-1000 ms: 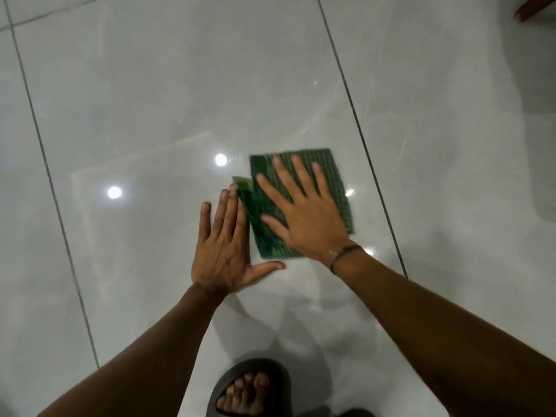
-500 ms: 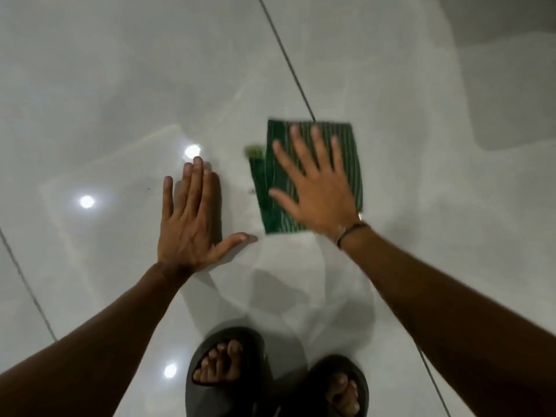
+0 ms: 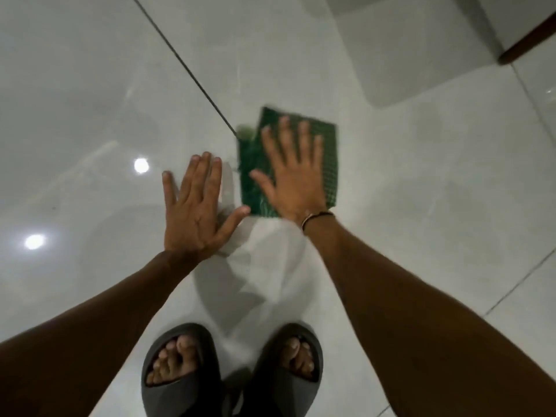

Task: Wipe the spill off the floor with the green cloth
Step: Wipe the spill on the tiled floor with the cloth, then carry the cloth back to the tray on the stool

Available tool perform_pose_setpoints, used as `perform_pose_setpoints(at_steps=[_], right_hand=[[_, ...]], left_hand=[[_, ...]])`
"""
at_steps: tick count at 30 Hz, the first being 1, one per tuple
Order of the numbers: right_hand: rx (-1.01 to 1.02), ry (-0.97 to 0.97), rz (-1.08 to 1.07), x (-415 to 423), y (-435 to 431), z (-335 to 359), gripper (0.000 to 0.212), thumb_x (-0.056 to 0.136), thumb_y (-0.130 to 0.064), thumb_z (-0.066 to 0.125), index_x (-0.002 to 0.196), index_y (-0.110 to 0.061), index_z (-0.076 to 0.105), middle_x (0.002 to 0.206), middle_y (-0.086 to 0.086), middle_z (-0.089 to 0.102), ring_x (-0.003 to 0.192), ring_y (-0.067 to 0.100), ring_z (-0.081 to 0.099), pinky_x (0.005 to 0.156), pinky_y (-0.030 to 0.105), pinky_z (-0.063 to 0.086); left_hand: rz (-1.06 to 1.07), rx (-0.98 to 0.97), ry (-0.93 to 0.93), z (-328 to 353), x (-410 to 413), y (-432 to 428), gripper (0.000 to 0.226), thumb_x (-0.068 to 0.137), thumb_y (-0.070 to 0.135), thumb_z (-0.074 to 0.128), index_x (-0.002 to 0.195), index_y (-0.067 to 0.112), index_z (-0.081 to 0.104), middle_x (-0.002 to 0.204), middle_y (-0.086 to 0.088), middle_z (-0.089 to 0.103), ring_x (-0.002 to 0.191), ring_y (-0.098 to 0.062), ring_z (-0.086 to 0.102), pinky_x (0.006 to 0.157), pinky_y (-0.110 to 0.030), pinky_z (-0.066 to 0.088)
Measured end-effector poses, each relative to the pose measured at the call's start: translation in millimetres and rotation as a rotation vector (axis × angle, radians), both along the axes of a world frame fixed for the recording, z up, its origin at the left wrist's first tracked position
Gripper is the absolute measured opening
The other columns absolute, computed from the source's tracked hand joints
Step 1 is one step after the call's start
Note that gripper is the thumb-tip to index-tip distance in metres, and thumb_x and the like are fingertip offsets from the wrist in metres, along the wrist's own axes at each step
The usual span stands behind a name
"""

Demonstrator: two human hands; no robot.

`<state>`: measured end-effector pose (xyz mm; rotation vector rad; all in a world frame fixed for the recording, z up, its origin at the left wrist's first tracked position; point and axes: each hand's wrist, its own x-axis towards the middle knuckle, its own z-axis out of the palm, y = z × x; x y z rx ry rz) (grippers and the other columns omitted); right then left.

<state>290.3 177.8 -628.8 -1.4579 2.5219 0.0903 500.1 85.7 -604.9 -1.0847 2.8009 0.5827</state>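
The cloth (image 3: 329, 164) lies on the floor (image 3: 421, 206) under the right hand (image 3: 296, 179). The left hand (image 3: 195, 212) rests on the floor just left of it. Two sandals (image 3: 180, 374) stand nearer, below both hands.

Your arms are bare from wrist to elbow and beyond, with no sleeve reaching into view on either side. Just below your right hand (image 3: 296, 188), a thin dark cord bracelet (image 3: 316, 217) circles the wrist, with a lighter strand running beside it. Your left hand (image 3: 197, 212) carries no ring, and its wrist has no band. Nearer to you than both hands, you wear a pair of dark grey, thick-soled slide sandals (image 3: 180, 383) with a wide rounded strap and an open front, so your toes show.
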Motion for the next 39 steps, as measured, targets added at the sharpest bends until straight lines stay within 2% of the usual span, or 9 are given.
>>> perform_pose_setpoints(at_steps=[5, 9, 13, 16, 22, 27, 31, 34, 39], right_hand=[[0.057, -0.222, 0.156, 101, 77, 25, 0.085, 0.11, -0.06, 0.028, 0.173, -0.027, -0.019, 0.185, 0.011, -0.005, 0.172, 0.037, -0.002, 0.137, 0.064, 0.014], [-0.032, -0.239, -0.564, 108, 104, 49, 0.085, 0.105, -0.049, 0.055, 0.173, -0.015, 0.018, 0.179, 0.014, 0.023, 0.168, 0.036, 0.02, 0.137, 0.056, 0.022], [-0.046, -0.532, -0.885, 75, 90, 77, 0.036, 0.102, -0.034, 0.072, 0.13, -0.013, 0.067, 0.124, 0.007, 0.072, 0.122, 0.033, 0.067, 0.104, 0.045, 0.055], [-0.145, -0.85, -1.176, 53, 79, 122, 0.02, 0.099, -0.023, 0.077, 0.112, -0.008, 0.076, 0.106, 0.003, 0.077, 0.106, 0.033, 0.076, 0.096, 0.042, 0.063], [-0.395, -1.22, -1.401, 0, 72, 315, 0.008, 0.097, -0.003, 0.075, 0.104, -0.006, 0.074, 0.113, 0.018, 0.08, 0.114, 0.04, 0.077, 0.096, 0.048, 0.065], [-0.441, -1.229, -1.307, -70, 53, 530, 0.016, 0.099, 0.001, 0.074, 0.114, 0.003, 0.07, 0.118, 0.025, 0.078, 0.1, 0.033, 0.075, 0.093, 0.051, 0.065], [-0.576, -1.223, -1.27, -141, 36, 657, 0.01, 0.099, 0.006, 0.071, 0.107, 0.0, 0.069, 0.098, 0.015, 0.078, 0.085, 0.025, 0.075, 0.068, 0.033, 0.066], [-0.645, -1.184, -1.245, -198, 12, 705, 0.008, 0.102, 0.002, 0.07, 0.108, -0.003, 0.071, 0.095, 0.009, 0.08, 0.084, 0.02, 0.077, 0.064, 0.024, 0.064], [-0.737, -1.173, -1.302, -307, -27, 705, 0.009, 0.108, -0.01, 0.065, 0.1, -0.006, 0.069, 0.1, 0.013, 0.073, 0.095, 0.029, 0.069, 0.09, 0.048, 0.063]], left_hand=[[0.329, 0.175, -0.041, 38, -27, 40, 0.059, 0.112, 0.053, 0.041, 0.15, 0.011, 0.056, 0.158, -0.017, 0.053, 0.144, -0.039, 0.054, 0.116, -0.056, 0.05], [0.534, 0.377, -0.188, 48, -45, 71, 0.064, 0.101, 0.045, 0.071, 0.151, 0.011, 0.048, 0.148, -0.015, 0.054, 0.136, -0.038, 0.055, 0.103, -0.058, 0.058], [0.639, 0.622, -0.269, 56, -52, 68, 0.039, 0.102, 0.018, 0.07, 0.137, 0.002, 0.068, 0.139, -0.019, 0.072, 0.13, -0.041, 0.07, 0.109, -0.052, 0.062], [0.789, 0.855, -0.165, 102, -51, 49, 0.04, 0.102, 0.013, 0.075, 0.141, 0.004, 0.07, 0.137, -0.015, 0.077, 0.128, -0.038, 0.073, 0.109, -0.048, 0.064], [0.852, 1.012, 0.102, 293, -81, 6, 0.018, 0.096, 0.004, 0.079, 0.105, 0.019, 0.074, 0.103, 0.007, 0.079, 0.096, -0.014, 0.076, 0.059, -0.013, 0.062], [0.779, 1.079, 0.309, 493, -148, -32, 0.022, 0.095, 0.002, 0.082, 0.116, 0.005, 0.077, 0.11, -0.004, 0.084, 0.1, -0.023, 0.082, 0.069, -0.022, 0.068], [0.776, 1.024, 0.385, 617, -232, -67, 0.027, 0.086, 0.002, 0.09, 0.103, 0.019, 0.077, 0.109, 0.0, 0.081, 0.097, -0.021, 0.079, 0.068, -0.02, 0.067], [0.691, 0.931, 0.391, 664, -306, -94, 0.028, 0.087, 0.005, 0.09, 0.109, 0.016, 0.079, 0.107, 0.002, 0.079, 0.105, -0.026, 0.076, 0.092, -0.036, 0.066], [0.48, 0.648, 0.314, 673, -438, -127, 0.017, 0.098, 0.014, 0.081, 0.114, 0.012, 0.08, 0.11, 0.003, 0.075, 0.107, -0.023, 0.071, 0.103, -0.04, 0.06]])
